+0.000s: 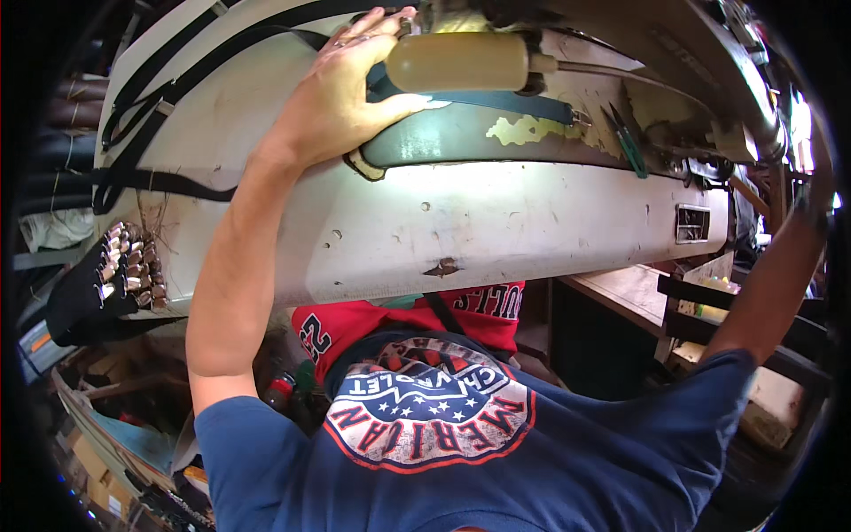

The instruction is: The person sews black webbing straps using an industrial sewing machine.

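My left hand (341, 102) lies on the sewing machine's bed with its fingers stretched forward and its thumb apart from them. The thumb rests along a dark blue strap (505, 102), which runs under the hand and ends at the right in a small metal clip (581, 117). Just above the strap hangs a cream cylinder (461, 62) on the machine's head, partly covering the fingertips' surroundings. At the far right my right arm (771, 284) reaches up beside the machine. Its hand (820, 173) is dark at the picture's rim, and its fingers cannot be made out.
Green-handled snips (629, 146) lie right of the strap. Long black straps (177, 84) loop over the left of the worn white table (355, 239). A black bundle with several metal clips (128, 266) hangs at its left edge. A small recessed box (692, 223) sits at the right.
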`<state>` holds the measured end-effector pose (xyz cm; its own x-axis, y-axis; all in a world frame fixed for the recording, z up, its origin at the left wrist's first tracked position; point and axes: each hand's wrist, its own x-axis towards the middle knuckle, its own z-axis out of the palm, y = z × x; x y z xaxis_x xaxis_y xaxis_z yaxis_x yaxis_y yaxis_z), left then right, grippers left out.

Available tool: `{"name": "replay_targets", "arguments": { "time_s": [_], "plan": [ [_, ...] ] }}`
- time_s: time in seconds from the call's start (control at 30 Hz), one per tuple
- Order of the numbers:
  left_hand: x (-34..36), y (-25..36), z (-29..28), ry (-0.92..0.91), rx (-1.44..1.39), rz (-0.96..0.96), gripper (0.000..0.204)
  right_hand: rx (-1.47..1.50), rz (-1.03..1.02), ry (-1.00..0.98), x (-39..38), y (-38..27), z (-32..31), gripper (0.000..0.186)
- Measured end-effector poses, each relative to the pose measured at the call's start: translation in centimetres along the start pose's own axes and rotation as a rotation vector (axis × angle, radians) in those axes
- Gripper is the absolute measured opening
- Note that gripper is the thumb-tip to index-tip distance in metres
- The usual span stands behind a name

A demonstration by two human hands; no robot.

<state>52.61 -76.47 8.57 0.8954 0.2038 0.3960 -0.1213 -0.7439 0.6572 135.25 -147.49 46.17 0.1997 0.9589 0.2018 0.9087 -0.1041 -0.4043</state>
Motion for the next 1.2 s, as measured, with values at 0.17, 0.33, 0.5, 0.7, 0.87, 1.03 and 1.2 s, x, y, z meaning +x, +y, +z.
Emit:
{"name": "replay_targets", "arguments": {
  "time_s": [0.17, 0.33, 0.5, 0.7, 0.87, 1.03, 1.2],
  "plan": [
    [6.6, 2.7, 3.8, -0.112, -0.012, -0.092, 0.06, 0.047, 0.099, 0.135, -10.1, 12.9, 8.5, 0.032],
    [7.8, 3.5, 1.7, -0.018, 0.227, 0.215, 0.054, 0.017, 0.036, 0.135, -8.9, 12.3, 7.1, 0.033],
    [9.6, 4.9, 2.7, -0.105, 0.247, 0.155, 0.065, -0.104, 0.108, 0.123, -16.4, 7.0, 2.2, 0.033],
    [7.1, 4.2, 2.0, -0.068, 0.359, 0.087, 0.063, -0.103, 0.047, 0.216, -14.9, 11.1, 7.8, 0.034],
    [1.8, 2.8, 0.6, 0.07, 0.251, -0.019, 0.059, -0.223, 0.011, 0.222, -6.7, 5.4, 6.9, 0.034],
    [9.3, 5.4, 2.9, -0.164, 0.387, 0.004, 0.049, -0.114, -0.001, 0.333, -0.2, -5.1, 30.8, 0.035],
    [6.6, 4.5, 1.9, -0.015, 0.225, 0.036, 0.043, -0.29, 0.014, 0.323, -0.8, -11.4, 23.4, 0.035]
  ]
}}
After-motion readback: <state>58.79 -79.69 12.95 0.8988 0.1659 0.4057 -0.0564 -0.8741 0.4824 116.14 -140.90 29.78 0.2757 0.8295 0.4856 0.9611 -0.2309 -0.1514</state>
